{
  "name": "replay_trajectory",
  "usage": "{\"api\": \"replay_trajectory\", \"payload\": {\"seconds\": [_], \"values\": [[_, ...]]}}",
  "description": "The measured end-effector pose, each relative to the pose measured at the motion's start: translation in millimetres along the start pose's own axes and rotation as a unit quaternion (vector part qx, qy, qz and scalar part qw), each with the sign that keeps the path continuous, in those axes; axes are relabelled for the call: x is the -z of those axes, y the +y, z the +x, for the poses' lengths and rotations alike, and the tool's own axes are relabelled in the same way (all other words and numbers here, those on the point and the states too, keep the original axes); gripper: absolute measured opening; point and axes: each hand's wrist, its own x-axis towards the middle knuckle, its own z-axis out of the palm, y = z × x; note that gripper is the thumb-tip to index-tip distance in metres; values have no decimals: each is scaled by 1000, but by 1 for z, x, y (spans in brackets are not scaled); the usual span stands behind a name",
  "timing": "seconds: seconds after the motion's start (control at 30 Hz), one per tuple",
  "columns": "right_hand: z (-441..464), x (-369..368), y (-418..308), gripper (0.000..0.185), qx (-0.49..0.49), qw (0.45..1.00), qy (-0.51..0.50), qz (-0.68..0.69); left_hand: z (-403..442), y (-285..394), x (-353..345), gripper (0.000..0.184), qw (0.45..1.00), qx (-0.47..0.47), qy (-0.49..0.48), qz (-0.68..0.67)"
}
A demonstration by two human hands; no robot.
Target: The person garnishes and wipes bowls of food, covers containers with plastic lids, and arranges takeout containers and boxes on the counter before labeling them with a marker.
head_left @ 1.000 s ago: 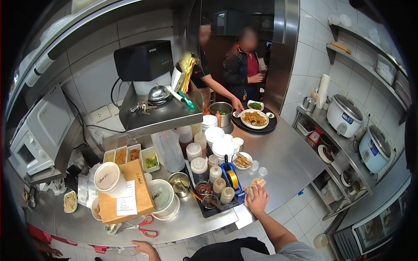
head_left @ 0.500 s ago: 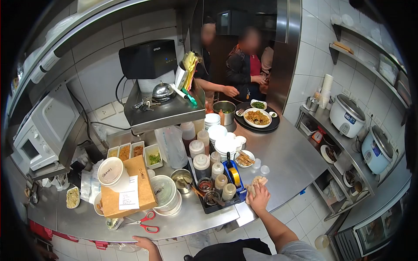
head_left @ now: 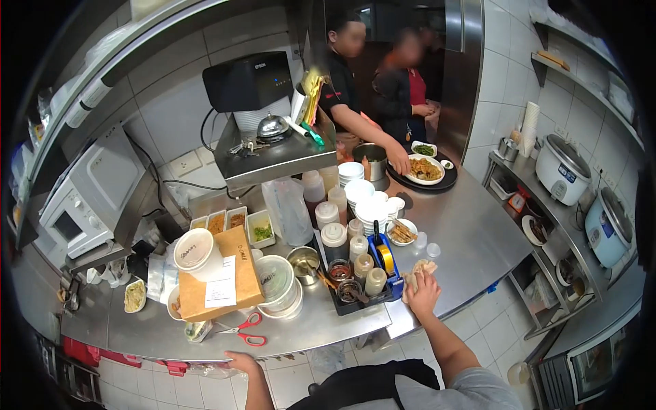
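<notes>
My right hand (head_left: 424,292) presses a crumpled beige cloth (head_left: 418,270) onto the steel counter, its fingers wrapped over it. Just to its left stand a blue tape dispenser (head_left: 394,281) with yellow tape and a black tray (head_left: 345,307) of sauce bottles and small jars. My left hand (head_left: 242,362) rests at the counter's front edge with fingers stretched out and nothing visible in it; part of it is hidden. Red-handled scissors (head_left: 253,329) lie near it, beside a cardboard box (head_left: 239,277) topped by a white lidded tub (head_left: 196,253) and a written slip (head_left: 221,283).
Across the counter, a co-worker's hand (head_left: 397,156) reaches to a plate of food (head_left: 429,179) on a round black tray (head_left: 447,189). A bell (head_left: 272,125) sits on the raised shelf. Rice cookers (head_left: 563,171) stand on the right rack; a microwave (head_left: 92,198) is at left.
The co-worker's arm has stretched toward the plate on the black tray. My view has shifted, so everything appears slightly further right and lower. My hands stay at the cloth and counter edge.
</notes>
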Motion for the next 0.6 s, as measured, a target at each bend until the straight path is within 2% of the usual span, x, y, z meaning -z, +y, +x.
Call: {"api": "replay_trajectory", "payload": {"seconds": [0.03, 0.13, 0.23, 0.33, 0.37, 0.43, 0.47, 0.5, 0.53, 0.57, 0.6], "values": [[0, -1, 0, 41, -1, 1000, 5, 7, 2, -1, 1, 64, 1000, 13, -9, -17], [-1, -3, 3, 41, 2, 1000, -5, 3, -4, 15, 4, 65, 994, 90, -32, 46], [20, 8, -7, 41, -110, 974, -197, -31, -10, 25, 15, 67, 992, 68, -103, 20], [40, 16, -20, 45, -106, 960, -251, -67, -9, 24, 17, 71, 994, 28, -70, 84], [51, -2, -23, 46, -71, 934, -339, -89, 11, -14, 13, 68, 997, -14, -67, 37], [81, -32, 9, 47, -38, 859, -492, -140, -6, 36, 43, 68, 967, 143, -199, -65], [110, 0, 17, 48, -71, 802, -588, -82, -19, 59, 46, 72, 931, 223, -267, -113], [150, 41, 1, 49, -86, 728, -680, -19, -4, 46, 52, 72, 903, 249, -328, -126], [197, 63, 1, 49, -151, 658, -737, 45, 2, 42, 55, 68, 906, 241, -328, -114], [234, 72, 12, 51, -127, 729, -655, 155, 6, 39, 54, 63, 910, 235, -328, -100], [260, 115, 2, 50, -161, 744, -518, 391, 7, 34, 57, 60, 910, 231, -335, -82]]}}
